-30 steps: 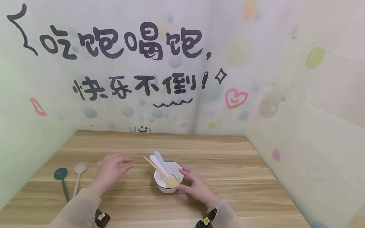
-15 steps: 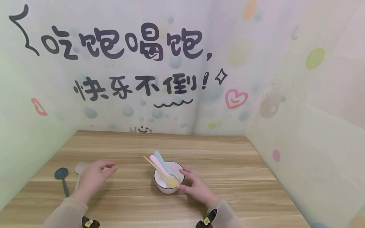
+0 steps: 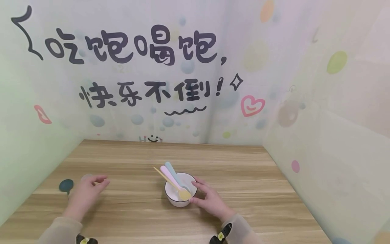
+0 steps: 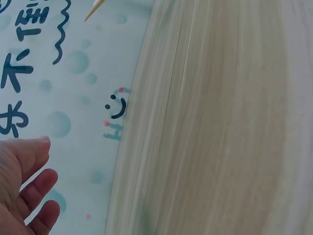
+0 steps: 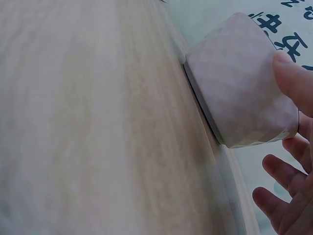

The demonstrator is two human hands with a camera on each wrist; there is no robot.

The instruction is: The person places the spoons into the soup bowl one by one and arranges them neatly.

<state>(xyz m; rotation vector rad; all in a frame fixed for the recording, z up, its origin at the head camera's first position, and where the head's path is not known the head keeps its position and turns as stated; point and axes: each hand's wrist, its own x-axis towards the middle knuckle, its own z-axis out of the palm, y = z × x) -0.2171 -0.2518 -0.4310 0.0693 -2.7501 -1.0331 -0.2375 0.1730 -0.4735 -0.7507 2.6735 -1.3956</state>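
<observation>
3 spoons (image 3: pixel 173 179) stand in the white bowl (image 3: pixel 175 200), right hand (image 3: pixel 210 200) touching.

One white bowl (image 3: pixel 180 195) sits on the wooden bench (image 3: pixel 243 189). Three spoons rest in it: yellow (image 3: pixel 173 185), pink (image 3: pixel 166 171) and blue (image 3: pixel 171 169). Two more spoons lie at the left: dark green (image 3: pixel 65 185) and beige (image 3: pixel 86 176). Two hands are visible, left (image 3: pixel 86 193) and right (image 3: pixel 210 200).

White faceted bowl with dark rim (image 3: pixel 179 194) near centre of wooden desk (image 3: pixel 243 189). Yellow (image 3: pixel 178 188), pink (image 3: pixel 166 171), blue (image 3: pixel 170 169) plastic spoons in bowl, handles leaning far-left. Right hand (image 3: pixel 210 200) touching bowl's right side. Left hand (image 3: pixel 85 195) well left, over beige spoon (image 3: pixel 86 176); dark green spoon (image 3: pixel 66 185) just left.
</observation>
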